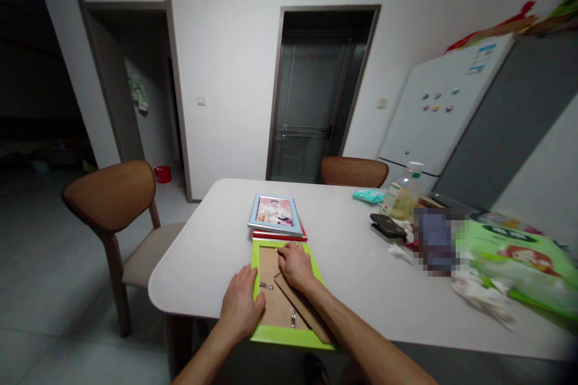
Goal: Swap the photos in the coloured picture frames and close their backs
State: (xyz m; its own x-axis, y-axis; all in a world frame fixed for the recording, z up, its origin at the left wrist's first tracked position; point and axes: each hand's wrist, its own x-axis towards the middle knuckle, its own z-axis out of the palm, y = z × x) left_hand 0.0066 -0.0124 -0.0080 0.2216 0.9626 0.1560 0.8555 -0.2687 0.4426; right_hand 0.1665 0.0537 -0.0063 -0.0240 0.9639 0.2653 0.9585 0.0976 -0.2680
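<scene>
A lime-green picture frame (282,334) lies face down at the table's near edge, its brown backing board (272,305) showing. My left hand (242,304) grips the frame's left side, thumb resting over the rim. Near the top of the backing, my right hand (295,266) has its fingers closed at a small metal clip (277,249). Two more metal clips sit on the backing, at the left (266,286) and near the bottom (293,317). The brown stand leg (301,307) runs slantwise, partly under my right forearm.
Beyond the green frame, a light-blue photo frame (298,216) lies on a red one (271,234). To the right are a bottle (401,192), a black wallet-like item (387,226), crumpled tissues (483,301) and a green package (519,252). Wooden chairs stand left (112,195) and behind (354,171).
</scene>
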